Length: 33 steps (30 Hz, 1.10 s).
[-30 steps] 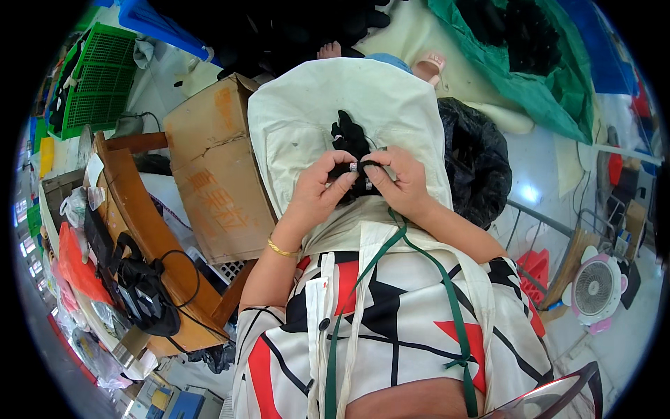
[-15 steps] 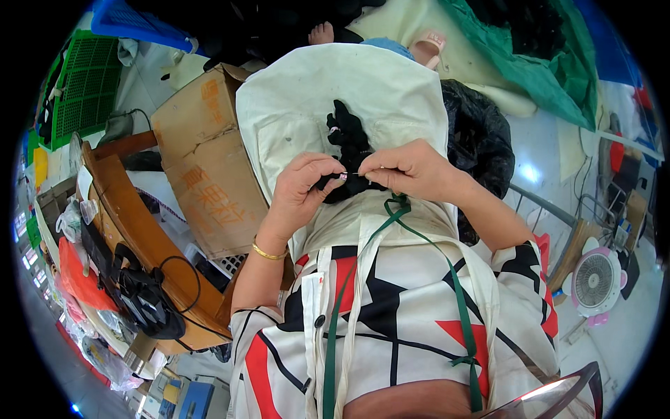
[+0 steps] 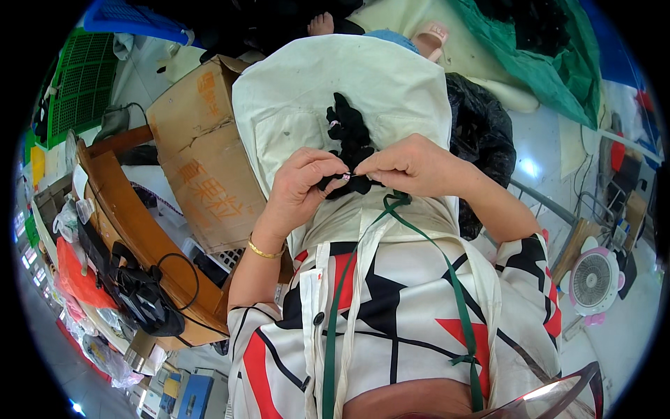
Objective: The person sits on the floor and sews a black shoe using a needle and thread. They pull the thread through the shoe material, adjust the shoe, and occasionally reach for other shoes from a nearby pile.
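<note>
L hand (image 3: pixel 306 180): grip closed, thumb vs. index, on edge of black cloth (image 3: pixel 350 131) near a small pale band (image 3: pixel 346 177); prob. pinched right by the band to keep that spot steady & facing up. R hand (image 3: pixel 410 166): grip closed to a fine fingertip pinch, approx. level w/ L, on a thin bit (image 3: pixel 354 174) (needle or thread? too small to tell) reaching twd the band; such a pinch would suit fine control. Cloth lies bunched on the lap, on the white apron (image 3: pixel 286 84), just beyond the fingertips; whether L's piece is joined to the rest, can't tell. Apron spread wide, presumably as a work area, pale so black shows up well. Carton (image 3: pixel 202 167) stands L of lap, black bag (image 3: pixel 483 129) R, both near, prob. for easy reach. Fan (image 3: pixel 593 278) well apart, far R.
</note>
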Available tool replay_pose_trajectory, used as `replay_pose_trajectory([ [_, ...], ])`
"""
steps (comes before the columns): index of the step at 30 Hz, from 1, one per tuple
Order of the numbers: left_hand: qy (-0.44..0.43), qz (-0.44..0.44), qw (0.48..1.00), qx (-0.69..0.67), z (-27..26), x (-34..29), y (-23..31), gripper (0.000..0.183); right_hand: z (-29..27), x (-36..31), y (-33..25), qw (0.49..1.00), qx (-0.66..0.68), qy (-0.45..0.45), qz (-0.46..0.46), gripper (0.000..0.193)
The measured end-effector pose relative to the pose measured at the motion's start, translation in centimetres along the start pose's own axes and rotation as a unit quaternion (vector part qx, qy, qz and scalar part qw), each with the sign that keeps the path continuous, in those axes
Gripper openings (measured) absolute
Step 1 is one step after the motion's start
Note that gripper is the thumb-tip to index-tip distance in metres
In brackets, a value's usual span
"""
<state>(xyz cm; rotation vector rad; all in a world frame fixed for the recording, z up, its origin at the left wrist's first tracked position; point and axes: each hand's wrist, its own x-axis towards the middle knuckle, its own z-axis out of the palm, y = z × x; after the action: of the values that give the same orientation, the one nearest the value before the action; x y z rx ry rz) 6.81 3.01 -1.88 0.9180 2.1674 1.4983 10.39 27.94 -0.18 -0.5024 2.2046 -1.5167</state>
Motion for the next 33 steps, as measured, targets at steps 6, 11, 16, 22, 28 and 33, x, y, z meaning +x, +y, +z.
replay_pose_trajectory([
  [6,0.0,-0.005,1.0,-0.022,0.2,-0.4,-0.2,0.025,0.0,0.1,0.0,1.0,0.009,-0.025,0.014,0.022],
  [11,0.007,-0.027,0.996,-0.082,0.6,-1.2,-0.8,0.024,0.2,0.1,-0.2,0.997,0.055,-0.038,0.023,0.021],
  [16,0.024,-0.049,0.984,-0.167,1.5,-2.0,-1.2,0.021,1.4,-0.1,0.7,0.994,0.109,-0.01,-0.006,0.017],
  [22,0.039,-0.043,0.98,-0.188,2.1,-2.5,-1.0,0.02,2.4,-0.2,0.9,0.993,0.122,-0.002,-0.008,0.013],
  [28,0.043,-0.036,0.99,-0.126,1.8,-2.7,-0.3,0.02,2.3,-0.3,-0.4,0.996,0.089,0.005,0.01,0.011],
  [33,0.029,-0.036,0.996,-0.081,1.6,-2.5,0.6,0.02,2.5,-0.4,-0.4,0.995,0.086,-0.017,0.041,0.013],
])
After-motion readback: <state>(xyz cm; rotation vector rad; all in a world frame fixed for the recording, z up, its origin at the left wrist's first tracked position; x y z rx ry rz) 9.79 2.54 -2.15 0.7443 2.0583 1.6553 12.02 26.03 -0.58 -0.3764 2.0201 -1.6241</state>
